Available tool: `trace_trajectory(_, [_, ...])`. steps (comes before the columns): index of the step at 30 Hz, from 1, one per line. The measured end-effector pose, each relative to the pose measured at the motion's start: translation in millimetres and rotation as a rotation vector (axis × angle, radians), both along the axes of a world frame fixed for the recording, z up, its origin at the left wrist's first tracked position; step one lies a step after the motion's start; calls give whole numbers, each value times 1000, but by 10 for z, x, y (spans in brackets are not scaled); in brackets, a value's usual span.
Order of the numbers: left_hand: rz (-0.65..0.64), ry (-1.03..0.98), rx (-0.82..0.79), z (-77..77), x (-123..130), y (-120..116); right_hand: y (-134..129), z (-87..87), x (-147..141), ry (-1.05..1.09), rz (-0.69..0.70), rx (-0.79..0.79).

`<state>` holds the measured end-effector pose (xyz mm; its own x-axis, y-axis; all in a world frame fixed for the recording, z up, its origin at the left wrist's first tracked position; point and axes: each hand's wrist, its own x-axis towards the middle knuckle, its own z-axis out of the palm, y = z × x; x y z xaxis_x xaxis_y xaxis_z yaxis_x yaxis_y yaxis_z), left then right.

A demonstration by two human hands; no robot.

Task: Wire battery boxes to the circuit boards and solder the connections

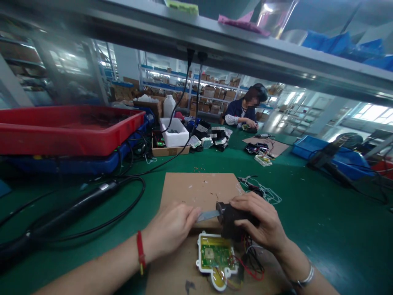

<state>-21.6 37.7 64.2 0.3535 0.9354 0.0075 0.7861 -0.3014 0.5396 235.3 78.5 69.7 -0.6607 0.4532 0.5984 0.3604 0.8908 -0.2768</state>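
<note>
Nearest cam at 6 o'clock, on the near brown cardboard (172, 274): white-framed green PCB (216, 256), face up, w/ yellowish film round the board. Just right of that, a tangle of red + black wires (254, 262), running up under the R hand (260, 219).

At 5 o'clock, just above the PCB: black housing (235, 221), held on its side, round end toward 9. Clasped by R hand from 4–5 o'clock, fingers curled over top, thumb tucked along near side, no visible gap. Pinched in L hand (175, 225), betw. 6 and 7: flat grey blade (208, 215), thumb + fingers closed tight on it, tip right at housing's round end; can't tell if inside. Red cord bracelet (140, 250) on L wrist, silver bangle (307, 276) on R.

Beyond, at 6: flat tan cardboard sheet (199, 186). At 4, white cable (270, 194) in loose loops on green benchtop (294, 229). At 8, black tubular handle (73, 205) + thick cord. At 9, red tray (67, 137) above a blue one. Near 10, white foam box (175, 137); at 1–2, piled blk/wht housings (216, 139). At 3, blue tray (334, 157).

Farther off, betw. 1 and 2: co-worker (242, 108) in striped sleeves, bent over a small part; detail too small to tell. Overhead at 12, grey shelf edge (172, 30).
</note>
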Motion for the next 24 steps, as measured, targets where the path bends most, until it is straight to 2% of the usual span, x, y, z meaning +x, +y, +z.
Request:
trace_trajectory(3, [7, 186, 349, -119, 5, -24, -13, -10, -10, 23, -38, -26])
trace_trajectory(5, [-36, 257, 536, -177, -34, 11, -26, -4, -42, 56, -132, -147])
trace_trajectory(7, [-77, 298, 689, -222, -89, 71, -39, 7, -96, 88, -235, -338])
trace_trajectory(10, [-151, 324, 773, -289, -151, 168, -35, -6, -182, 71, -301, -625])
trace_trajectory(12, [-174, 334, 745, -326, -169, 233, -6, -45, -212, 58, -312, -718])
trace_trajectory(15, [-107, 354, 683, -344, -179, 327, 60, -110, -193, 95, -358, -671])
trace_trajectory(20, [84, 381, 560, -283, -182, 395, 128, -101, -57, 69, -431, -360])
trace_trajectory(22, [80, 368, 539, -231, -129, 373, 121, -76, -25, 17, -410, -270])
trace_trajectory(24, [17, 241, 472, -167, -22, 337, 100, -66, -22, -44, -359, -220])
